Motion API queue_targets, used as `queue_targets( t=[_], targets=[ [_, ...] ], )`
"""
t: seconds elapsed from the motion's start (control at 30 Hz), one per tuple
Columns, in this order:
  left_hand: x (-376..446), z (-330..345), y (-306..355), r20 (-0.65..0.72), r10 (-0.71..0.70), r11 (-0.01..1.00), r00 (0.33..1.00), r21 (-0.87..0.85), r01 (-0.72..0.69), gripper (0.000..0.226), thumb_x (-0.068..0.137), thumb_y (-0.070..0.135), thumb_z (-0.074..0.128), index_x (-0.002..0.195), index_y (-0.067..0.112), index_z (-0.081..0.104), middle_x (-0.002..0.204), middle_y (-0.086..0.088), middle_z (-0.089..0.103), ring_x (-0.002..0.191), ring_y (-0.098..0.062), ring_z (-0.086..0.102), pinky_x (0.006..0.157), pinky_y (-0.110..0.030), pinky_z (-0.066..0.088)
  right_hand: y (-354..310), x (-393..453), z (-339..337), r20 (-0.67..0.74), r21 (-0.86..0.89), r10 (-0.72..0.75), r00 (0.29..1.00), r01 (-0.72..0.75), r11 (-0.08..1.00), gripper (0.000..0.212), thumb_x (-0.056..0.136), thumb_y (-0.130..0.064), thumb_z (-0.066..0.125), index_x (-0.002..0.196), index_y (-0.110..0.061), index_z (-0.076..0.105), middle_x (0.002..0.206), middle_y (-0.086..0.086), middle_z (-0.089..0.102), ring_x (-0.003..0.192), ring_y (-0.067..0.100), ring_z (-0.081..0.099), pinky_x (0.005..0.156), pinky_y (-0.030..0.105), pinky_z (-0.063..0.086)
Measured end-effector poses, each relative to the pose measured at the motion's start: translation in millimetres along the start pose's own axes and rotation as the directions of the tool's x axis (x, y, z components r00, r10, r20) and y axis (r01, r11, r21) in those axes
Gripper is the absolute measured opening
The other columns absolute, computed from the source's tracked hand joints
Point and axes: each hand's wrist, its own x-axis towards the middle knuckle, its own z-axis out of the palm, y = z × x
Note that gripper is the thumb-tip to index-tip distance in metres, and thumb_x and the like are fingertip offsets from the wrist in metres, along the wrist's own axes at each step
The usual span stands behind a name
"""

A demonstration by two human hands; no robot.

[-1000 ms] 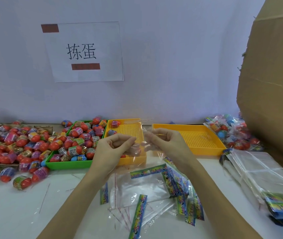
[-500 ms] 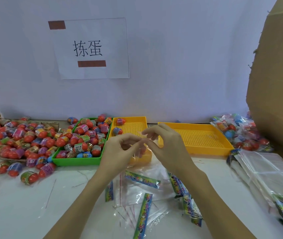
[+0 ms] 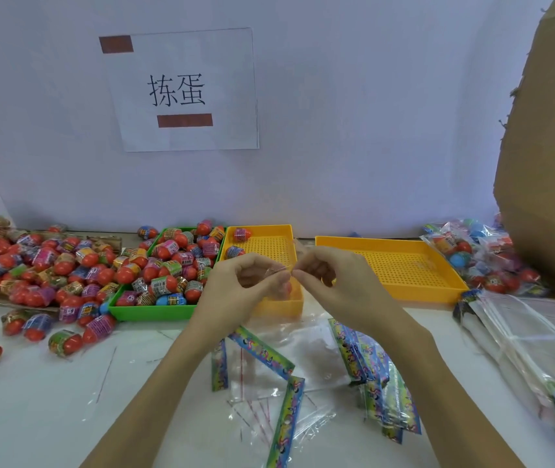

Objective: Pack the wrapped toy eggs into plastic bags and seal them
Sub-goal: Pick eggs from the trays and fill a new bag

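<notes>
Head: both hands (image 3: 289, 282) on bag (image 3: 281, 269)

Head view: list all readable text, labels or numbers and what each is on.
"拣蛋": black characters on the white paper sign taped to the wall.
Toy egg wrappers: printed labels, too small and blurred to read.
Bag header strips: colourful print, no legible words.
Sealed bags of eggs at right: print unreadable.

left hand (image 3: 235, 292) | right hand (image 3: 333, 285) | both pinch clear plastic bag (image 3: 281, 270) | above yellow tray (image 3: 262, 246)
</notes>
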Motion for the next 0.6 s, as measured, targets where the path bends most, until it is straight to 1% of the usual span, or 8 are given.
queue_targets(
  t=[0.1,0.17,0.27,0.37,0.43,0.5,0.53,0.6],
  targets=[
    [-2.2,-8.9,5.9,0.302,-0.091,0.984,0.949,-0.118,0.132,0.030,0.094,0.047,0.075,0.122,0.034,0.073,0.110,0.001,0.081,0.105,-0.018,0.078,0.087,-0.024,0.061,-0.9,-1.3,-2.4,0.013,0.034,0.003,1.000,-0.004,0.999,0.008,0.097,-0.014,0.068,0.089,-0.018,0.069,0.079,-0.011,0.072,0.075,0.007,0.065,0.064,0.016,0.042],
    [-4.3,-8.3,7.0,0.410,-0.090,0.976,0.908,-0.144,0.161,0.040,0.088,0.041,0.083,0.126,0.041,0.069,0.116,-0.001,0.080,0.110,-0.019,0.076,0.091,-0.024,0.060,-5.7,-2.7,0.2,0.027,0.090,-0.007,1.000,0.004,0.996,0.010,0.098,-0.011,0.065,0.090,-0.017,0.063,0.075,-0.009,0.073,0.068,0.010,0.068,0.060,0.020,0.046],
    [-4.5,-4.2,7.0,0.427,-0.049,0.985,0.903,-0.131,0.115,0.054,0.085,0.021,0.090,0.132,0.035,0.066,0.116,-0.006,0.079,0.108,-0.024,0.077,0.098,-0.033,0.060,-12.3,-4.5,4.5,0.055,0.123,-0.004,0.998,-0.003,0.992,0.012,0.102,-0.015,0.060,0.094,-0.022,0.056,0.063,-0.005,0.070,0.052,0.017,0.060,0.052,0.033,0.046],
    [-5.0,-4.4,8.1,0.455,-0.033,0.986,0.890,-0.131,0.103,0.057,0.085,0.015,0.089,0.133,0.033,0.065,0.115,-0.008,0.079,0.107,-0.027,0.077,0.098,-0.034,0.060,-15.0,-5.7,4.4,0.154,0.188,0.060,0.986,-0.089,0.978,0.011,0.105,-0.020,0.052,0.095,-0.023,0.052,0.060,-0.001,0.067,0.053,0.031,0.056,0.056,0.048,0.047],
    [-5.3,-4.4,8.0,0.485,-0.032,0.981,0.874,-0.151,0.119,0.057,0.085,0.013,0.089,0.134,0.031,0.065,0.116,-0.009,0.079,0.108,-0.031,0.077,0.097,-0.040,0.061,-15.8,-6.6,4.4,0.200,0.175,0.079,0.976,-0.116,0.978,0.011,0.107,-0.025,0.049,0.096,-0.025,0.051,0.062,-0.001,0.067,0.055,0.028,0.058,0.060,0.052,0.048],
    [-4.7,-4.7,7.9,0.492,-0.017,0.977,0.870,-0.178,0.120,0.053,0.086,0.013,0.088,0.132,0.028,0.068,0.118,-0.013,0.077,0.108,-0.034,0.076,0.090,-0.041,0.064,-17.3,-7.1,6.5,0.202,0.165,0.031,0.979,-0.066,0.984,0.009,0.107,-0.028,0.049,0.100,-0.026,0.053,0.063,-0.003,0.069,0.054,0.022,0.060,0.055,0.048,0.049],
    [-4.3,-5.7,7.6,0.481,-0.013,0.973,0.877,-0.197,0.123,0.050,0.086,0.015,0.088,0.130,0.027,0.070,0.118,-0.014,0.077,0.107,-0.035,0.076,0.087,-0.039,0.064,-17.8,-7.3,8.2,0.172,0.180,-0.014,0.985,-0.018,0.984,0.008,0.107,-0.028,0.051,0.101,-0.025,0.055,0.066,-0.004,0.072,0.052,0.016,0.060,0.050,0.039,0.047],
    [-3.0,-9.3,7.2,0.424,-0.021,0.968,0.906,-0.217,0.124,0.043,0.086,0.021,0.088,0.125,0.026,0.073,0.115,-0.012,0.078,0.102,-0.034,0.078,0.083,-0.035,0.064,-18.7,-6.5,10.2,0.018,0.187,-0.094,0.995,0.089,0.978,0.013,0.106,-0.026,0.052,0.103,-0.021,0.063,0.071,-0.008,0.073,0.053,0.010,0.063,0.049,0.024,0.043]
  ],
)
